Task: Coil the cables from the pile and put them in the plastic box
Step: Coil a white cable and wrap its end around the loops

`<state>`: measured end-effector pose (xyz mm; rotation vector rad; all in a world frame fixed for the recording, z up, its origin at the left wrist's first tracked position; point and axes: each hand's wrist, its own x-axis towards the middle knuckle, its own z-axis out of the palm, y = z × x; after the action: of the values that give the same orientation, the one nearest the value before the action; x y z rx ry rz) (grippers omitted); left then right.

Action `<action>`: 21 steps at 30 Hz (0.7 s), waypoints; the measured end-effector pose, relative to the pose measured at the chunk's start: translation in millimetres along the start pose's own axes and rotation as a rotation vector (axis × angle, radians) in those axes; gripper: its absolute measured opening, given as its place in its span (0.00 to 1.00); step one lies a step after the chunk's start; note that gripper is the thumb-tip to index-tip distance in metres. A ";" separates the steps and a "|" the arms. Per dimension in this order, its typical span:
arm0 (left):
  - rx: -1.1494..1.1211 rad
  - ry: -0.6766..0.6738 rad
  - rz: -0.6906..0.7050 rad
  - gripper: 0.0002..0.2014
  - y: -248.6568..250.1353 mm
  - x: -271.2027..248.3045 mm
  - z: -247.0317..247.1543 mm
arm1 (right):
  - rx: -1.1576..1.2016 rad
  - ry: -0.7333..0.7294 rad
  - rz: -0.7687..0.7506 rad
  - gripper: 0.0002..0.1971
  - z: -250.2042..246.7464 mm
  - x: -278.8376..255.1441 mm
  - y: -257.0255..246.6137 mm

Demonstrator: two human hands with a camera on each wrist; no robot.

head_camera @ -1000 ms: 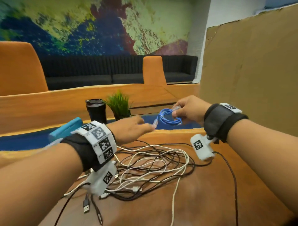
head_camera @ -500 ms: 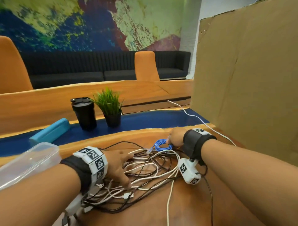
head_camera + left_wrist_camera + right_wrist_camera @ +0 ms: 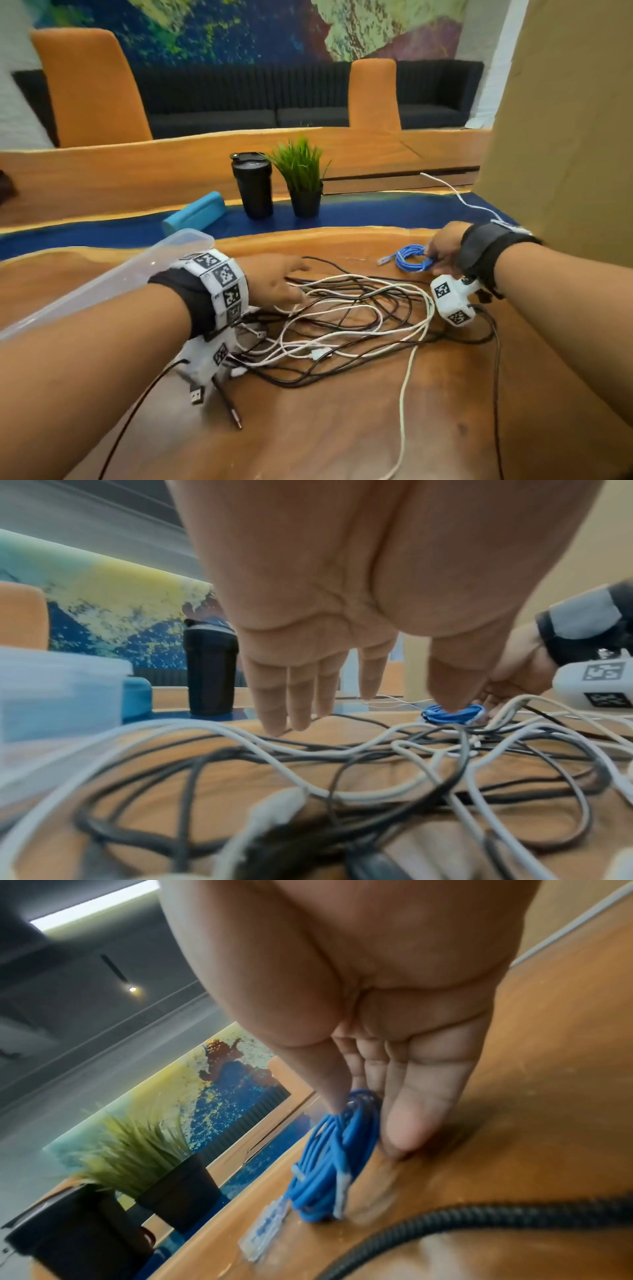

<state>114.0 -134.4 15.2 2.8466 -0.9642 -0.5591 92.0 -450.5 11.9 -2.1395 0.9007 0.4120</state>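
Observation:
A tangled pile of white and black cables (image 3: 342, 325) lies on the wooden table (image 3: 342, 428) in front of me. My left hand (image 3: 291, 284) hovers over the pile's left side with fingers (image 3: 298, 696) straight, the tips at a white cable (image 3: 308, 764). Right of the pile, a small blue coiled cable (image 3: 411, 262) rests on the table. My right hand (image 3: 440, 253) pinches this coil (image 3: 329, 1164) between thumb and fingers. A clear plastic box (image 3: 113, 277) stands at the left, partly behind my left forearm.
A black tumbler (image 3: 253, 185), a small potted plant (image 3: 303, 181) and a light blue case (image 3: 193, 210) stand on the blue strip behind the pile. A tall cardboard panel (image 3: 565, 137) walls off the right side. A loose white cable (image 3: 459, 197) trails beside it.
Both hands came down from mid-air to the table. The right hand carried the blue coil down to the right of the pile; the left hand let go of its end and moved onto the pile.

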 end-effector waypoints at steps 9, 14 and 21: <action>0.088 -0.001 -0.076 0.12 -5.8 -22.4 -8.9 | -0.595 0.290 -0.495 0.07 -5.5 -43.5 -40.6; 0.199 -0.023 -0.121 0.21 18.0 -5.6 11.1 | -0.784 0.054 -0.692 0.07 39.8 -80.6 -47.7; 0.121 0.061 -0.120 0.12 13.2 -12.1 -10.2 | -1.054 0.193 -0.489 0.13 76.2 -30.9 -35.5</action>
<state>101.4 -138.0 31.0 3.0252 -0.8499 -0.4346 95.8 -362.2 -2.6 -3.2893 0.1830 0.4855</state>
